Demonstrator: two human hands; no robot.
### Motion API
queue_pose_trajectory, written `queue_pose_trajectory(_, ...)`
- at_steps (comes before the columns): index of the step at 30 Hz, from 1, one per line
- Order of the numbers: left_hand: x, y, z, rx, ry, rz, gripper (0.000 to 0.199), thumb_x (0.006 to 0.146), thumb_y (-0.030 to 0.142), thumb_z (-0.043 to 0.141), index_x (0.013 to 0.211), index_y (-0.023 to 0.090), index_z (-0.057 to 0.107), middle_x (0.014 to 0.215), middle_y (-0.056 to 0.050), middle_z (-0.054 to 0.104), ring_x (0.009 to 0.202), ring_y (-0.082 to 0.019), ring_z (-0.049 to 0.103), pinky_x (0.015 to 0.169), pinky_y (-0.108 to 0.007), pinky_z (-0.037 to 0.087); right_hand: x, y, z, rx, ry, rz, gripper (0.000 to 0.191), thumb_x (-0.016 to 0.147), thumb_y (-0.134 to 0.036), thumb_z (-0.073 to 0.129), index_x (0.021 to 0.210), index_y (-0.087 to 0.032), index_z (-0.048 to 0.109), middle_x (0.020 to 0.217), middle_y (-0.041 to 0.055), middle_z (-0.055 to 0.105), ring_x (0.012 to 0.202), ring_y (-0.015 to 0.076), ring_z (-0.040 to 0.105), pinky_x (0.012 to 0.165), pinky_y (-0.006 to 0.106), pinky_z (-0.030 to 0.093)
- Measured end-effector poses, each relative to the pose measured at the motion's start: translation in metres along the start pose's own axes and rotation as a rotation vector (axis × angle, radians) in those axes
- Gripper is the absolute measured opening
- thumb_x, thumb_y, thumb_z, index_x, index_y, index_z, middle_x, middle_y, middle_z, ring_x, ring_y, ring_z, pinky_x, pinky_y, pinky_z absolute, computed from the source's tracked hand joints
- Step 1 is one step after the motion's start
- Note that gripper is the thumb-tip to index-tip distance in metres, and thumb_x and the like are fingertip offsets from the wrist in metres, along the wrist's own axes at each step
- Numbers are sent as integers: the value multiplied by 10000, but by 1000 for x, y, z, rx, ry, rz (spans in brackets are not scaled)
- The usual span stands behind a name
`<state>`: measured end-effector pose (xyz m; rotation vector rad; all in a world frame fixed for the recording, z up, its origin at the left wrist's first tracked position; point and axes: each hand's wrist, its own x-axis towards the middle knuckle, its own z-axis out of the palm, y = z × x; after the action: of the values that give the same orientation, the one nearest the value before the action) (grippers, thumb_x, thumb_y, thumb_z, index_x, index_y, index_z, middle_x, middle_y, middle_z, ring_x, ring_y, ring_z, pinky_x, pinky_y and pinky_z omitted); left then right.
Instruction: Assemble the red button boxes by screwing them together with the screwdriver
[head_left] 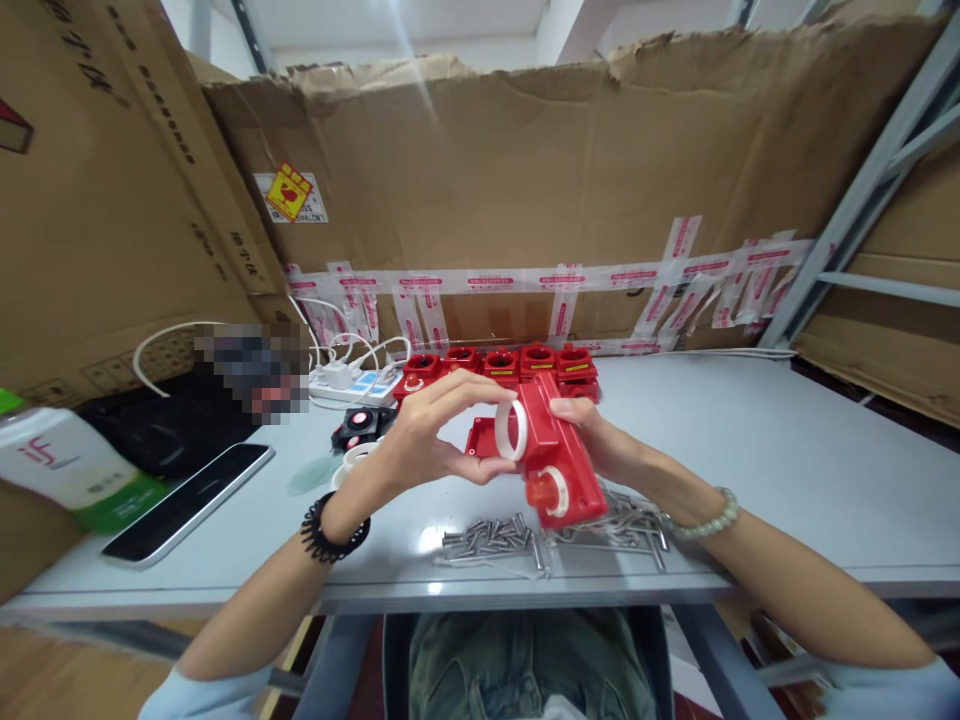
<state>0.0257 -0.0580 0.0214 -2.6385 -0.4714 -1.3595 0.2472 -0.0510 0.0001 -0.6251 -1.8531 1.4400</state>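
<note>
Between the thumb and fingers of my left hand point(439, 432) is a white ring point(511, 431), held upright against the left side of a red housing point(559, 455). My right hand point(600, 435) grips that housing from the right, thumb on its face. Near the housing's lower end, a second white ring point(559, 491) surrounds an orange-red knob point(541, 492). Another red part point(482, 438) shows behind the white ring. Below my hands lie loose screws point(491, 537) and, under the housing, a bag of longer screws point(630, 522).
Several red housings point(501, 365) stand in a row at the back. Left of my hands are black parts point(360, 425), white rings point(356, 457) and a power strip point(352, 382). A phone point(191, 500) and a bottle point(75, 465) lie farther left. Cardboard point(487, 170) walls the back.
</note>
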Motion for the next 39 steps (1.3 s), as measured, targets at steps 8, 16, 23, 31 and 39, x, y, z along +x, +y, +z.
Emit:
queue_pose_trajectory(8,-8,-24,-43,266,-168,-396,287,888,374,572,1095,185,634,1071,-87,690,985,-228,624,882,-374,498,5,-7,-4,-92,491,-256,539,605,-316,809,1027,-237,483,1078,73,652,1026,252,639,959,475,508)
queue_pose_trajectory(16,-99,-77,-93,474,-524,-738,531,858,606,438,1055,173,674,1042,-132,695,968,-298,621,863,-413,481,6,0,-6,-166,544,-370,644,624,-345,799,1100,-260,374,1161,78,602,1005,234,647,921,456,540)
queue_pose_trajectory(23,-120,-100,-98,420,-520,-798,588,824,663,444,1051,171,674,1059,-131,696,923,-285,632,820,-383,501,4,-3,-6,-258,537,-350,656,593,-329,829,1085,-269,399,1085,57,633,977,229,654,896,433,554)
queue_pose_trajectory(31,-118,-110,-95,389,-501,-757,540,815,635,527,1050,178,692,1023,-107,714,934,-281,646,822,-357,503,4,-5,-10,-310,540,-348,612,589,-374,835,1056,-241,462,1024,55,654,938,217,655,874,415,550)
queue_pose_trajectory(39,-154,-89,-124,419,-431,-679,298,813,525,646,885,237,670,804,8,717,715,-201,674,557,-253,531,2,-8,-12,-279,570,-392,548,628,-362,817,1057,-229,504,984,44,665,900,195,657,862,381,550)
